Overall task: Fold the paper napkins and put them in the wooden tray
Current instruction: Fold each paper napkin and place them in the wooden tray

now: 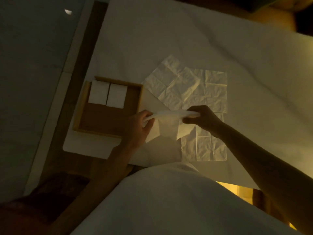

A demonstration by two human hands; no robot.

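Head view: a paper napkin (167,122) is held in the air between both hands, above the white tablecloth (169,39). One end is pinched in the curled fingers of the left hand (141,123) and the other is clamped between thumb and fingers of the right hand (202,117). The top edge is drawn taut and the loose corners hang below it.

The wooden tray (98,133) is seen at nine o'clock from the hands, just beside the left one. Two folded napkins (108,95) lie side by side toward its eleven-o'clock corner, and the rest of its floor is bare. Unfolded napkins (186,85) are spread, overlapping, at one o'clock, and one more open sheet (208,146) lies at five o'clock.

The thin paper could be torn if the hands were drawn further apart. A skewed fold is likely, since the corners hang unevenly and the edges are hard to match in the dim light. The spread sheets beneath could be dragged out of place by the hanging corners.
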